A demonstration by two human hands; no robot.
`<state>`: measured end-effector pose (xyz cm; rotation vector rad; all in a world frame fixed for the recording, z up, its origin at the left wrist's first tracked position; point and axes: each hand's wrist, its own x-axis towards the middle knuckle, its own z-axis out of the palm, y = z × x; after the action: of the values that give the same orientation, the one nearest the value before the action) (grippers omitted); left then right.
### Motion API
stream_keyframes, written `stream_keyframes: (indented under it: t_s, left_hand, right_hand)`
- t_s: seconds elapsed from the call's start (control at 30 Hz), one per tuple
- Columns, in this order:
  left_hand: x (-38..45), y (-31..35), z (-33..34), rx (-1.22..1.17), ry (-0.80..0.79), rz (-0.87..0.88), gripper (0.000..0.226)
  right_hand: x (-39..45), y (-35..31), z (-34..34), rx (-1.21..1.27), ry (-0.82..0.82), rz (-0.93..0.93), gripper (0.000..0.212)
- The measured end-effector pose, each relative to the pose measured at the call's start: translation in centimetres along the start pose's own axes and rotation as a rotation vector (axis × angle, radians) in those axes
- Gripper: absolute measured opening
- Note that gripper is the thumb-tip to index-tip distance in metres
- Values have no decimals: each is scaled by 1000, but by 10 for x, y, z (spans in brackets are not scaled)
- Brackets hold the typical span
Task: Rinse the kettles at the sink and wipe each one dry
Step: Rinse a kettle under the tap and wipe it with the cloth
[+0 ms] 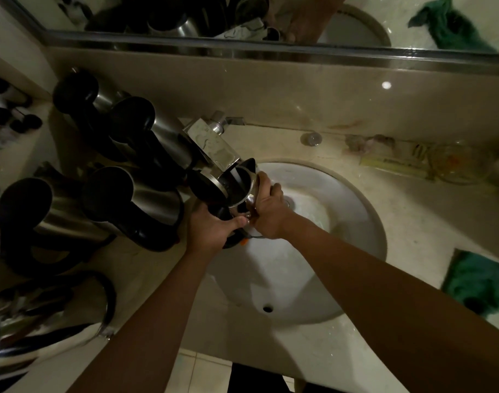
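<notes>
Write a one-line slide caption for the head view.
Both hands, left hand and right hand, hold an open kettle under the faucet over the sink.

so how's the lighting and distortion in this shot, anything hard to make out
Head view: dim and warm overall; wide-angle bends the mirror frame and counter edges; a small glare spot on the backsplash; the kettles at left merge into shadow, their black lids lacking detail.

Kettle (238,188) under tap (214,146) — both hands

Crowded left counter: upright steel kettles with black lids (135,199) beside boxy chrome tap (214,146). Open room over white oval basin (341,236); crumpled green cloth (477,282) right.
</notes>
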<state>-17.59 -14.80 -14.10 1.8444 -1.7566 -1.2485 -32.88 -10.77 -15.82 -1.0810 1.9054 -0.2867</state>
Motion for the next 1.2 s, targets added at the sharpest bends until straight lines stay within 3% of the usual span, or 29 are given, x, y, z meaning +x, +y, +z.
stream_keyframes:
  t_s: [1.2]
  left_hand:
    - [1, -9, 3, -20, -7, 7, 68]
  right_hand:
    - [2, 5, 4, -3, 13, -30, 133]
